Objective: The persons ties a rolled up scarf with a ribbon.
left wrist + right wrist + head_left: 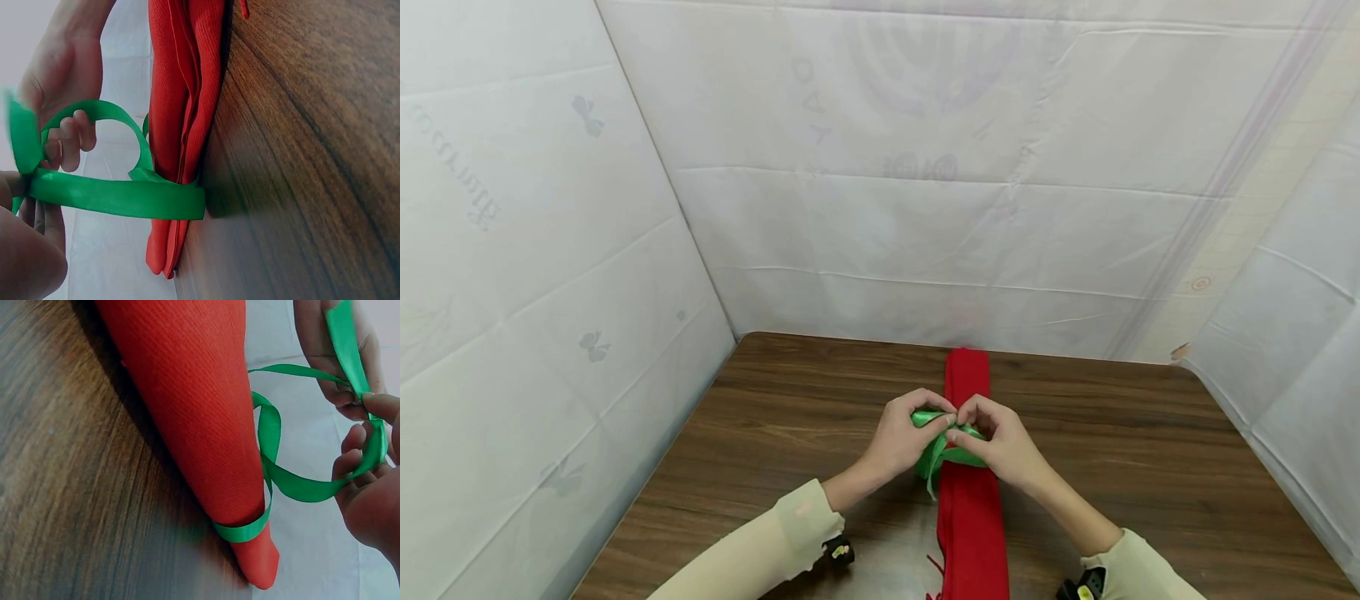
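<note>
A dark wooden table [1150,467] carries a long folded red cloth bundle [970,517] lying lengthwise at its middle. A shiny green satin ribbon [951,454] circles the bundle. Left hand [901,437] and right hand [1003,446] each pinch a ribbon loop above it, fingertips meeting.

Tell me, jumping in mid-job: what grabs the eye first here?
A folded red cloth lying lengthwise at the middle of the brown table. Above it, the left hand and right hand meet, both pinching a bright green ribbon that loops around the cloth.
</note>
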